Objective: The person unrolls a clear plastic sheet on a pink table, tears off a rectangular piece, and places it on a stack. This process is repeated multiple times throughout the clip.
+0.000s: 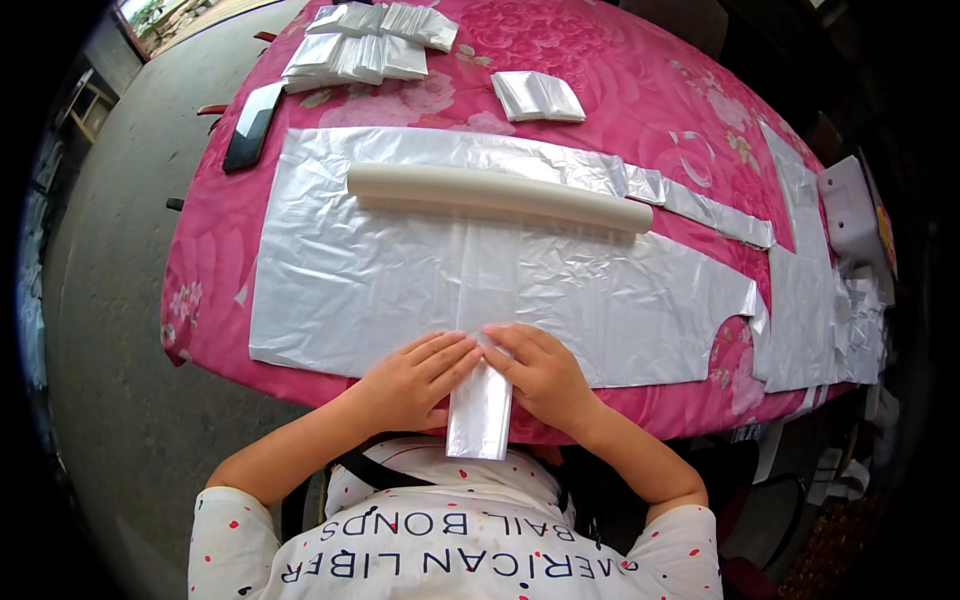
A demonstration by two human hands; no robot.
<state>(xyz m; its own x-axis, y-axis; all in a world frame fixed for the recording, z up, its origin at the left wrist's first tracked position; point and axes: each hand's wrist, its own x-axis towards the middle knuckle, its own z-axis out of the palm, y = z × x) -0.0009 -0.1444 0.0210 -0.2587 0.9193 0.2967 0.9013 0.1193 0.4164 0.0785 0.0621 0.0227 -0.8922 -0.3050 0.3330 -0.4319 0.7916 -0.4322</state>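
Observation:
My left hand and my right hand meet at the near edge of the table, fingers stretched out and lying flat. They press on the upper part of a narrow folded strip of shiny clear plastic, whose lower end juts past the table edge toward me. Just beyond my fingertips a large whitish plastic sheet is spread out, wrinkled, with a curved cutout and a long strap-like end on its right. Across the sheet's far half rests a long cream-coloured tube. My hands cover the strip's upper end.
A pink flowered cloth covers the table. Stacks of folded plastic and a smaller folded bundle lie at the far side. A dark phone is far left. More plastic sheets and a white plastic container stand right.

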